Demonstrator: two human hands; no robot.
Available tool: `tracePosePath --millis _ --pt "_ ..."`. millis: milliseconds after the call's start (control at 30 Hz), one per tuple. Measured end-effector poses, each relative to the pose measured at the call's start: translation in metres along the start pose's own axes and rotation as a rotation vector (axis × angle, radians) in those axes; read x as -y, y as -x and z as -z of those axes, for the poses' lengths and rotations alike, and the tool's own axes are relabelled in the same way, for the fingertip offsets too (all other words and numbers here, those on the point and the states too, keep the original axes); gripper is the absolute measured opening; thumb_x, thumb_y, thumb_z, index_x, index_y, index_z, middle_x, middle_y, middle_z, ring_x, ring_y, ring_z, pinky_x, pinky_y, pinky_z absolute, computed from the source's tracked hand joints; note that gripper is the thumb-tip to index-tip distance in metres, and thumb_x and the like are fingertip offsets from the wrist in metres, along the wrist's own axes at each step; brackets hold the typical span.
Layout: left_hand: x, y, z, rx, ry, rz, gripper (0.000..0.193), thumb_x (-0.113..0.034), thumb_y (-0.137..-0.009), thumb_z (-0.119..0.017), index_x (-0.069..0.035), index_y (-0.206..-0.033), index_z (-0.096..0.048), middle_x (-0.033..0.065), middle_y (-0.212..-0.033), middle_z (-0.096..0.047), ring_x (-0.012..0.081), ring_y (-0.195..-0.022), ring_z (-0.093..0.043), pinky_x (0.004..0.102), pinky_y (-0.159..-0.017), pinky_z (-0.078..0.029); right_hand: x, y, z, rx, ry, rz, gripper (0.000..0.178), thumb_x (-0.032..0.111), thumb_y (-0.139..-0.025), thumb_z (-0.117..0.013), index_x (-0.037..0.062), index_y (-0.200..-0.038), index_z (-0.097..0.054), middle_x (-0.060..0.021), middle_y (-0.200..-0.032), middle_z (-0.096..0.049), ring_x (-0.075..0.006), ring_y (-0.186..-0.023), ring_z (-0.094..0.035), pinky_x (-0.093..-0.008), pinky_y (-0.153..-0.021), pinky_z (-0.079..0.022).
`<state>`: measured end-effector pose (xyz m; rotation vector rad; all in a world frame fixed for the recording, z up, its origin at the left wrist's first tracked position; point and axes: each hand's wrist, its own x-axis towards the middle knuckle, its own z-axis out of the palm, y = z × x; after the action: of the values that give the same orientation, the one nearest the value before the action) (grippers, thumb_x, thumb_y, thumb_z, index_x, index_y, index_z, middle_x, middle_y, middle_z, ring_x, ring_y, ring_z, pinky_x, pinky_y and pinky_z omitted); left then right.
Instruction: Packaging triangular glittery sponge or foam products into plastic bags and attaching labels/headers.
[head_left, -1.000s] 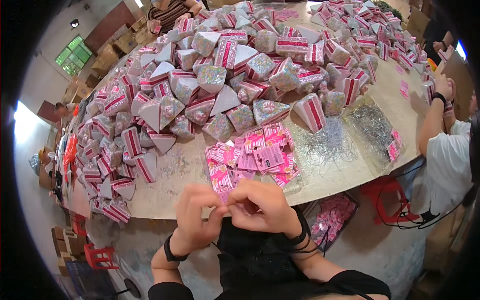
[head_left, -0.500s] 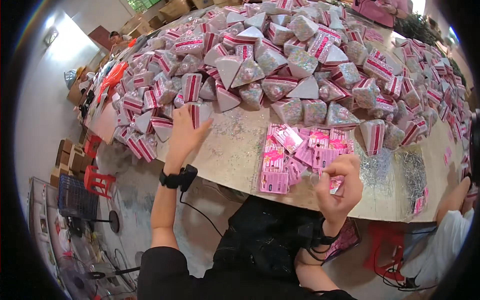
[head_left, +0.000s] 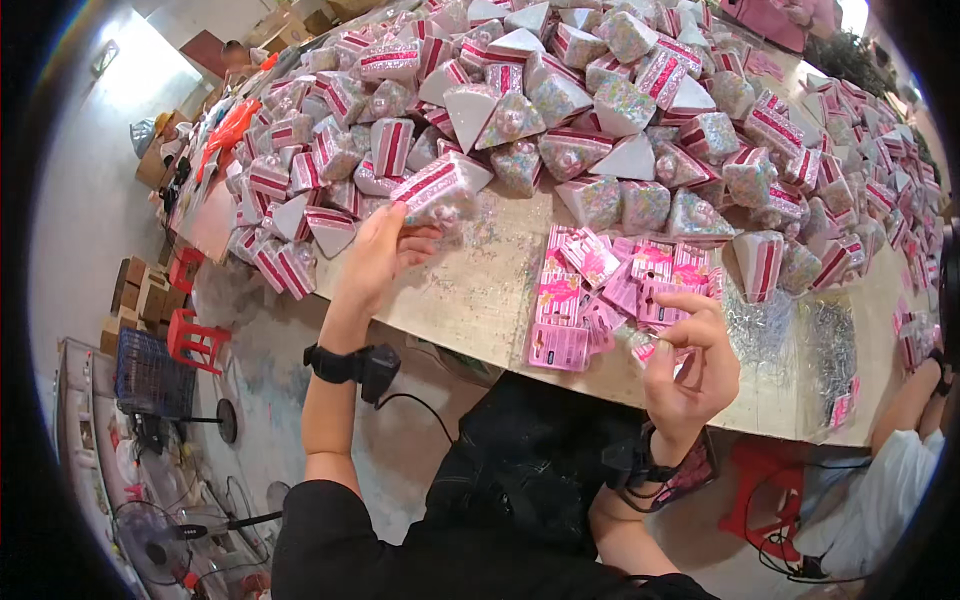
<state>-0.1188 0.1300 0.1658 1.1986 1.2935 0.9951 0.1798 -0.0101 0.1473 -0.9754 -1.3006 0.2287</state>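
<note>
My left hand point(head_left: 378, 250) grips a cake-slice ornament point(head_left: 436, 192), white and pink with a dark pink stripe and a glittery coating, and holds it just above the table. Behind it rises a big heap of similar cake-slice ornaments point(head_left: 560, 90). My right hand point(head_left: 695, 370) is closed in a pinch over the near edge of a spread of pink printed cards point(head_left: 560, 300). Whatever sits between its fingertips is too small to make out. The cards lie in an open clear tray or bag in front of me.
Right of the cards lie piles of thin silvery pieces point(head_left: 760, 335) and darker wire-like pieces point(head_left: 828, 350). Another person's arm point(head_left: 905, 400) rests at the right edge. Red stools point(head_left: 195, 340) stand left and below the table point(head_left: 450, 320). A cable point(head_left: 420, 408) hangs from my left wristband.
My left hand has lifted a cake-slice ornament off the heap's near edge and turned it, drawing it slightly right. My right hand stays pinched, shifted a little right and down.
</note>
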Motion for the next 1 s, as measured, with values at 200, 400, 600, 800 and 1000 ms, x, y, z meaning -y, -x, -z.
tracePosePath --millis 200,400,600,800,1000 --pt "-0.013 0.048 -0.039 0.296 0.445 0.194 0.037 -0.031 -0.104 -0.041 -0.001 -0.124 -0.052 0.0109 -0.106 -0.064 0.0113 -0.079 -0.056 0.0274 -0.071 -0.049 0.005 0.002 -0.016 0.042 -0.05 -0.011 0.021 -0.011 -0.065 -0.062 -0.0004 -0.083 -0.058 -0.0174 -0.084 -0.066 -0.0299 -0.092 -0.067 -0.0306 -0.071 -0.049" --pt "-0.005 0.078 -0.08 0.546 0.696 0.588 0.039 -0.03 -0.105 -0.037 -0.002 -0.131 -0.045 0.0069 -0.104 -0.059 0.0085 -0.07 -0.045 0.0217 -0.063 -0.043 0.0 0.002 -0.026 0.011 -0.147 -0.028 0.019 -0.011 -0.067 -0.061 -0.0029 -0.084 -0.057 -0.0268 -0.106 -0.067 -0.0233 -0.092 -0.067 -0.0251 -0.07 -0.049" --pt "0.007 0.081 -0.081 0.749 0.792 0.615 0.032 -0.031 -0.104 -0.041 -0.003 -0.116 -0.051 0.0072 -0.099 -0.062 0.0076 -0.068 -0.047 0.0219 -0.058 -0.04 -0.002 0.003 -0.022 0.0 -0.22 -0.085 0.018 -0.012 -0.069 -0.06 -0.0045 -0.086 -0.057 -0.0287 -0.112 -0.064 -0.0201 -0.092 -0.066 -0.029 -0.082 -0.052" --pt "-0.003 0.086 -0.081 0.794 0.636 0.53 0.033 -0.031 -0.103 -0.044 -0.001 -0.114 -0.052 0.0088 -0.096 -0.062 0.0087 -0.065 -0.047 0.0233 -0.056 -0.04 -0.004 0.004 -0.02 0.029 -0.202 -0.068 0.02 -0.012 -0.07 -0.06 -0.0045 -0.088 -0.058 -0.0284 -0.113 -0.064 -0.0218 -0.096 -0.066 -0.0328 -0.087 -0.053" --pt "-0.009 0.093 -0.086 0.685 0.502 0.512 0.034 -0.032 -0.103 -0.045 0.001 -0.108 -0.051 0.0106 -0.088 -0.06 0.0076 -0.053 -0.043 0.0219 -0.048 -0.037 -0.006 0.004 -0.019 0.05 -0.184 -0.062 0.02 -0.012 -0.069 -0.061 -0.004 -0.087 -0.058 -0.0285 -0.112 -0.064 -0.0206 -0.092 -0.066 -0.0325 -0.086 -0.053"
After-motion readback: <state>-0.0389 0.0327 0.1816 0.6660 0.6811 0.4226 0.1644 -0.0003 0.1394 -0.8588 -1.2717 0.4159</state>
